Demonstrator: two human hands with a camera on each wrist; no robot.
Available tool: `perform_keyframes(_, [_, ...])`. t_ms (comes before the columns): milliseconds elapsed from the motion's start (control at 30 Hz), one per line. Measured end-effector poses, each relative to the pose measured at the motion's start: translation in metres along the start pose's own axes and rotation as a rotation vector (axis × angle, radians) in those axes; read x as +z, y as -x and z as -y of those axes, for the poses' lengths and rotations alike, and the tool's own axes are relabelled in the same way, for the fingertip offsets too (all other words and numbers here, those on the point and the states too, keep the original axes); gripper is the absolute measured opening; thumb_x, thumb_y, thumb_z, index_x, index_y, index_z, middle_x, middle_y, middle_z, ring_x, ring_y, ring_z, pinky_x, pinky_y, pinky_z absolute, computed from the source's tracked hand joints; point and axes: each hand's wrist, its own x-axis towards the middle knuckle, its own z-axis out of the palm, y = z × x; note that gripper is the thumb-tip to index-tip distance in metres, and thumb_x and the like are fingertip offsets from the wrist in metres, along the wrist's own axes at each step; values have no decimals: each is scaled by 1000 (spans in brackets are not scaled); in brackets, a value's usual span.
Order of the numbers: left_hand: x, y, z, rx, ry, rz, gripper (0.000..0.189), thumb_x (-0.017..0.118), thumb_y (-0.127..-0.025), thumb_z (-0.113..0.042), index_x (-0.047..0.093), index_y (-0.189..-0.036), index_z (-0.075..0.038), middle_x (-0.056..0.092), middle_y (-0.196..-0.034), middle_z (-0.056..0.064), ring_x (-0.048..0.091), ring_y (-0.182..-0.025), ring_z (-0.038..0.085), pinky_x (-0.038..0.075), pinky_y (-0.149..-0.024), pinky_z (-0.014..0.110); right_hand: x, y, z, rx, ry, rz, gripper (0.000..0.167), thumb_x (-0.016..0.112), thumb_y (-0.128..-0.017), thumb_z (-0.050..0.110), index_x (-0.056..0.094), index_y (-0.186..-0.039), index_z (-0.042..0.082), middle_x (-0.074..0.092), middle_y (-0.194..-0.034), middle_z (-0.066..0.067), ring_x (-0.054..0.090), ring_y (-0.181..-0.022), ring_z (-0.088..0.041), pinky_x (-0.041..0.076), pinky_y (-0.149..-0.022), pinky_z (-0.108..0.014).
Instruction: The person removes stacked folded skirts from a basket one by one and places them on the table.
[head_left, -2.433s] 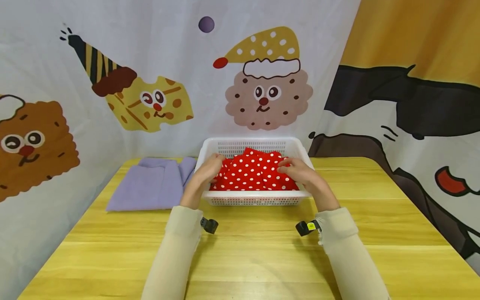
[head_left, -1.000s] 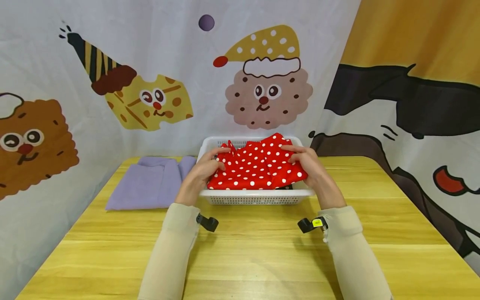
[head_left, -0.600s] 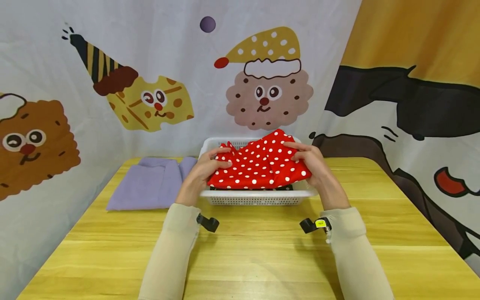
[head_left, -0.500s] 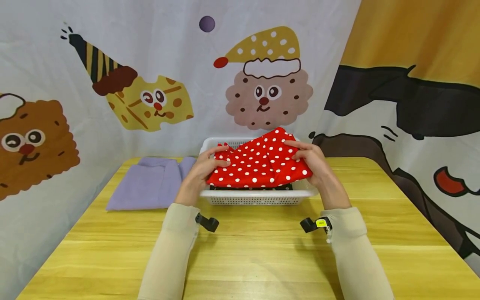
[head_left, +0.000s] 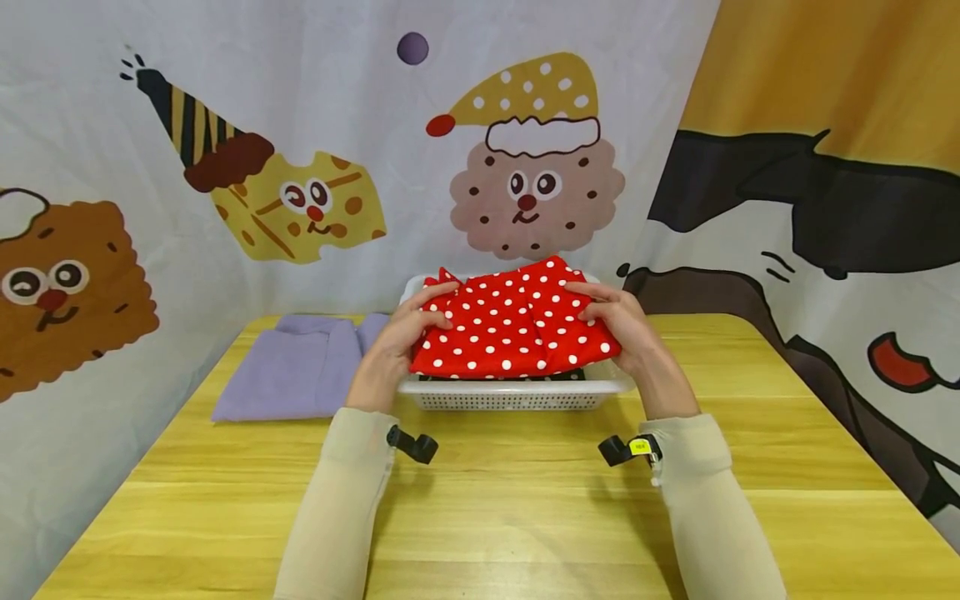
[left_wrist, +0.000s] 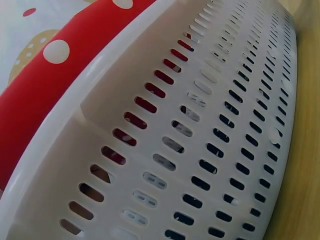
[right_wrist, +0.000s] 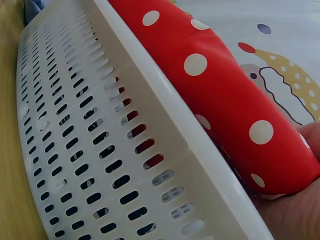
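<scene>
A folded red cloth with white polka dots [head_left: 495, 325] is held up at the white plastic basket [head_left: 517, 400], its lower edge just over the front rim. My left hand [head_left: 401, 333] grips the left end, thumb on the near face. At the other end my right hand [head_left: 626, 329] holds the cloth, thumb and fingers on the dotted face. Beneath it a strip of dark, white-specked fabric [head_left: 573, 375] shows inside the basket. In the right wrist view, part of the right hand [right_wrist: 295, 215] meets the cloth's end; the left wrist view shows the basket's slotted wall [left_wrist: 200, 130].
A folded lavender cloth [head_left: 288, 375] lies on the wooden table [head_left: 495, 517], left of the basket. Behind the table hangs a white curtain [head_left: 420, 200] printed with cartoon figures.
Both hands have taken hold of the red cloth and raised it from lying in the basket, uncovering the dark fabric. Over the last half second its left end has come up slightly.
</scene>
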Motion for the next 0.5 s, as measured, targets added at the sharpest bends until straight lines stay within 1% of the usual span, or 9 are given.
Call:
perform_keyframes(100, [-1, -1, 1, 8, -6, -11, 61, 64, -89, -2, 63, -141, -33, 39, -159, -2, 42, -140, 28, 49, -107, 43, 0, 0, -1, 21, 26, -15, 47, 50, -105, 16, 53, -152, 18, 30, -166, -7, 47, -131, -26, 62, -85, -28])
perform_keyframes(200, [-2, -1, 1, 18, -12, -22, 60, 65, -89, -2, 64, -140, -32, 36, -161, -3, 40, -142, 27, 46, -111, 45, 1, 0, -2, 19, 54, -26, 45, 52, -106, 21, 54, -151, 19, 31, -166, -7, 47, -134, -26, 61, -86, -26])
perform_keyframes(300, [-3, -2, 1, 18, -2, -22, 59, 65, -89, -3, 65, -139, -32, 37, -160, -2, 39, -142, 27, 45, -113, 46, 1, -1, -3, 8, 81, -35, 45, 51, -106, 19, 54, -151, 20, 27, -167, -6, 42, -138, -27, 60, -86, -26])
perform_keyframes(433, [-3, -2, 1, 9, 27, 5, 60, 65, -88, -1, 65, -139, -33, 40, -158, -1, 41, -141, 27, 45, -114, 47, 1, -3, -6, 3, 116, -36, 47, 48, -104, 14, 56, -150, 24, 23, -169, -5, 35, -143, -29, 57, -91, -27])
perform_keyframes(500, [-3, -2, 0, 5, 32, 15, 60, 64, -88, -1, 65, -139, -33, 41, -158, -1, 42, -141, 28, 45, -114, 47, 1, -4, -7, 7, 121, -32, 49, 48, -103, 14, 56, -150, 26, 24, -169, -4, 34, -145, -28, 55, -94, -28])
